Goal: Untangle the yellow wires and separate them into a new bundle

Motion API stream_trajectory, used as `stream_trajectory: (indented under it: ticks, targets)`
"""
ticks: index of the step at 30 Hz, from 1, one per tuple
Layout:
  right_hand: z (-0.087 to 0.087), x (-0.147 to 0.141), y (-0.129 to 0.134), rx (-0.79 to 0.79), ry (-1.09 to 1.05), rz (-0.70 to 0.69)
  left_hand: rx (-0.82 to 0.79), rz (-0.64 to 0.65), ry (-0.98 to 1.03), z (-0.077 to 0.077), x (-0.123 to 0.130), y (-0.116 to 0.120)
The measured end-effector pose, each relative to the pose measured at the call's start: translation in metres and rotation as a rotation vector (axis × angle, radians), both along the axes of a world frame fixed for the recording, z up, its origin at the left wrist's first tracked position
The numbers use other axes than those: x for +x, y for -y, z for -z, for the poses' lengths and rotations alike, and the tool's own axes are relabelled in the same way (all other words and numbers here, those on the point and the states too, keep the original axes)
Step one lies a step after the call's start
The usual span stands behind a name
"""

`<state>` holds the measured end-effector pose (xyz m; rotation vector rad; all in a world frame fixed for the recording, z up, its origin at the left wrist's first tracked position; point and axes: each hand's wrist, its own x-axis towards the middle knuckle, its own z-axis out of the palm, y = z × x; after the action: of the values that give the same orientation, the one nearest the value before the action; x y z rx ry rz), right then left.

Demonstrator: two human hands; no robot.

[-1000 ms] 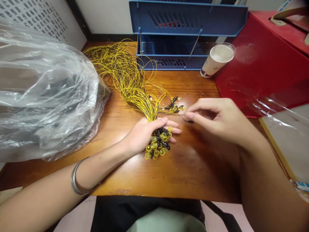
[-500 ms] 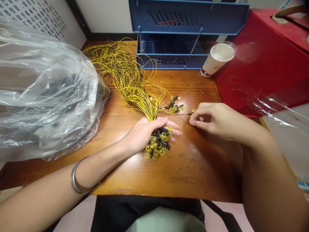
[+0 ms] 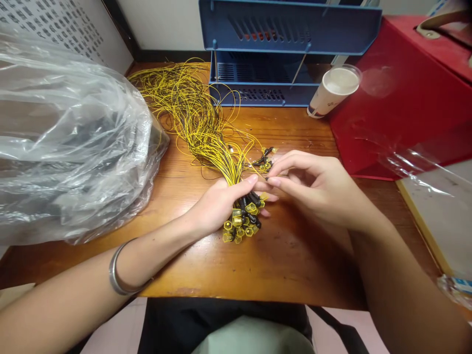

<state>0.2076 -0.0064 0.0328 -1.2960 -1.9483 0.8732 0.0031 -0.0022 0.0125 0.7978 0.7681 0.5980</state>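
Observation:
A thick bundle of yellow and black wires point(image 3: 229, 164) lies across my left hand point(image 3: 217, 204), the thumb pressed over it. Yellow translucent hexagonal caps on black ends point(image 3: 239, 223) hang out below that palm, with the other fingertips showing beyond them. Just to the right, my right hand point(image 3: 271, 178) pinches a single wire by its black end, close to the left fingertips. Several loose capped ends point(image 3: 266, 160) rest on the table behind the right fingers, partly hidden by them.
The wires trail back in a tangle point(image 3: 173, 93) toward a blue file tray point(image 3: 258, 93). A large clear plastic bag point(image 3: 92, 157) fills the left side. A paper cup point(image 3: 330, 93) stands at the back right against a red box point(image 3: 383, 108). Beneath is a wooden table point(image 3: 206, 268).
My right hand has moved left toward the bundle, bringing the pinched wire end close to the left fingertips. The left hand keeps its hold and has hardly moved.

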Motion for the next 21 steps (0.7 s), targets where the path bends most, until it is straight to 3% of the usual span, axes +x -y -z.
stream_trajectory:
  ticks: [7,11,13,17,21]
  targets:
    - [0.004,-0.018,0.008,-0.085,-0.104,-0.073,0.061,-0.018,-0.030,0.003,0.002,0.000]
    - [0.000,-0.019,0.008,0.025,-0.070,-0.148,0.094,-0.021,-0.061,0.003,0.001,0.000]
    - [-0.003,-0.010,0.005,0.081,-0.064,-0.102,0.029,-0.014,-0.059,0.001,0.001,0.000]
    - [-0.002,0.023,-0.006,0.168,0.187,0.142,-0.059,0.000,-0.050,0.000,0.002,0.001]
    - [0.010,0.047,-0.017,0.147,0.476,0.126,-0.077,0.008,-0.054,0.003,0.002,0.000]
